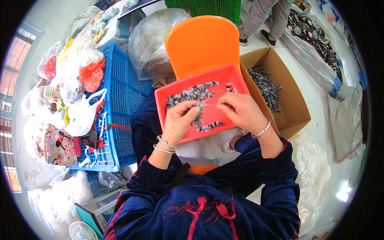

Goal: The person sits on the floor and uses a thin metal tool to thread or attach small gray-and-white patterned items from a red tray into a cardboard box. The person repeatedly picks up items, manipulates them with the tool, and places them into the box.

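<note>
My left hand [180,120] pinches a small grey-and-white fuzzy piece [197,106] over a red plastic tray [224,76] that rests on my lap. My right hand [242,110] is closed on a thin needle or thread [212,105] that runs to that piece. More fuzzy striped pieces [190,95] lie in the tray, one [210,127] near its front edge. Both wrists wear silver bangles.
An orange plastic chair [202,42] stands behind the tray. To the right, a cardboard box [294,108] holds more fuzzy pieces. A blue crate [120,100] with plastic bags sits at left. Another person's legs [264,16] stand at the top. A small fan [82,231] is at lower left.
</note>
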### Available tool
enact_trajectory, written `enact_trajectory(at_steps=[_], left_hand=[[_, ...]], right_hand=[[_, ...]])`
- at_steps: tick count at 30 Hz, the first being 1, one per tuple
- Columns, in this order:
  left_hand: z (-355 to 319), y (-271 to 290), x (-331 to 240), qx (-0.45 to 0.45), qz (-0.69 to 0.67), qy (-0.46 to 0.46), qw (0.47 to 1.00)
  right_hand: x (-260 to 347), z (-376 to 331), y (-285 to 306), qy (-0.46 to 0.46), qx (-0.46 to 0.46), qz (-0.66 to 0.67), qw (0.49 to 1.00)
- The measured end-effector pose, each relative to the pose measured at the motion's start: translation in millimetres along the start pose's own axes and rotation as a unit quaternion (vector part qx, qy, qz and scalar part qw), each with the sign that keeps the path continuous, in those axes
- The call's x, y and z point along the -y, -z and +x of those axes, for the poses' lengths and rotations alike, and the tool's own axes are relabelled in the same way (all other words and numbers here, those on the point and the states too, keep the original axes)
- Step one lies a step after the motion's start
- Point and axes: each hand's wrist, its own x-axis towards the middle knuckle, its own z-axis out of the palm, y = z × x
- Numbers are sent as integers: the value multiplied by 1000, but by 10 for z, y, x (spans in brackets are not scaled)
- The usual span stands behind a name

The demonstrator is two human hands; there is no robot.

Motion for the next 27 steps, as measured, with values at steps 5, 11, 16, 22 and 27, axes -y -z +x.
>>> enact_trajectory(at_steps=[5, 11, 16, 22, 27], left_hand=[[58, 41, 102, 23, -5, -58, 998], [61, 42, -143, 48, 171, -27, 984], [122, -4, -299, 128, 231, 37, 964], [174, -34, -338, 138, 227, 69, 962], [217, 142, -237, 118, 227, 42, 966]], right_hand=[[-3, -20, -42, 19, -32, -34, 999], [42, -43, -48, 29, -2, -153, 988], [-50, -44, -58, 63, 49, -99, 992], [-136, -19, 117, -40, 87, 36, 995], [-282, -11, 383, -88, 67, 61, 992]])
